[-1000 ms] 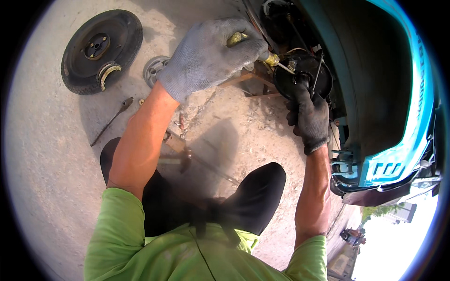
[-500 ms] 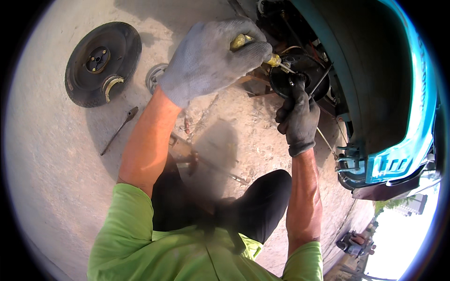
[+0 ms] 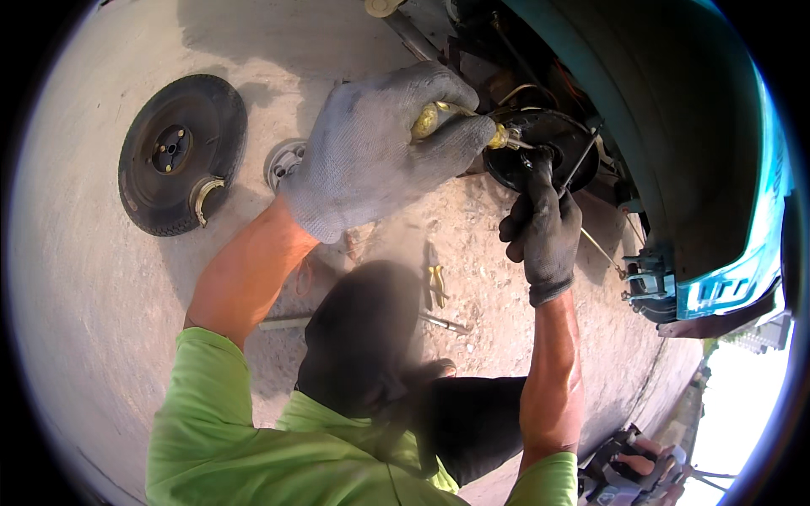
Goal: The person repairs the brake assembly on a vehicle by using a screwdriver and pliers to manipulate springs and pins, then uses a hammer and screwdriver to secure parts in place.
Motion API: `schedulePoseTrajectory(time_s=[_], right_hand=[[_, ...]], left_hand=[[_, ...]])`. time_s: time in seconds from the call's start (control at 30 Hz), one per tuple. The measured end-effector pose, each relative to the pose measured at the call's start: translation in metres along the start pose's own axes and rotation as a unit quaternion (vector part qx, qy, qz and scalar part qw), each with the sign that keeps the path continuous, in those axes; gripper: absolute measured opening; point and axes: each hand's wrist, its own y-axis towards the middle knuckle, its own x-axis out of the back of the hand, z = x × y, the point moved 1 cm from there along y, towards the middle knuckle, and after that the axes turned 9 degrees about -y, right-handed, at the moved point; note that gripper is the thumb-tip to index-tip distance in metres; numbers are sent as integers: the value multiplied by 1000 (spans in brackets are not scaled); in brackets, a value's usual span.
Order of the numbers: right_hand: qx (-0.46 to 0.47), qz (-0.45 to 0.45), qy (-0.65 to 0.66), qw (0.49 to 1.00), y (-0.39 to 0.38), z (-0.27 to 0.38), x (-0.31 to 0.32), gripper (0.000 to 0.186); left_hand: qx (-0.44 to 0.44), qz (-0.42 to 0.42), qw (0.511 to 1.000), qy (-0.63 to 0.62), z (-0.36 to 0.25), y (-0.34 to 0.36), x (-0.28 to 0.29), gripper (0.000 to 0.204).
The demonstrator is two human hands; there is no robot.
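Observation:
My gloved left hand (image 3: 384, 156) is closed round the yellow handle of a screwdriver (image 3: 501, 137). Its metal shaft points right, to the middle of a round black plate (image 3: 504, 173) on the vehicle's underside. My right hand (image 3: 544, 244), in a darker, soiled glove, reaches up to the plate's centre. Its index finger and thumb are at the hub beside the screwdriver tip, and the other fingers are curled. Whatever those fingertips pinch is too small and dark to name. A thin metal rod (image 3: 601, 250) runs past this hand toward the lower right.
The teal vehicle body (image 3: 717, 291) overhangs on the right. At left a wheel with tyre (image 3: 139, 190) lies flat, a curved brake shoe (image 3: 202, 198) on it. A grey metal drum (image 3: 278, 164), yellow-handled pliers (image 3: 437, 287) and a metal bar (image 3: 445, 324) lie on the concrete (image 3: 93, 320).
My view has shifted and my legs have moved. The pliers have come into sight, and the long tool near the wheel is now hidden. Both hands stay at the plate, screwdriver still held.

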Motion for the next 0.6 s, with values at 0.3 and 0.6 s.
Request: schedulePoseTrajectory(time_s=[0.3, 0.6], right_hand=[[43, 38, -54, 997, 3, -1, 9, 49], [91, 63, -41, 993, 9, -12, 11, 48]], left_hand=[[-200, 61, 975, 67, 52, 33, 9, 27], [-502, 21, 859, 96, 68, 87, -5, 23]])
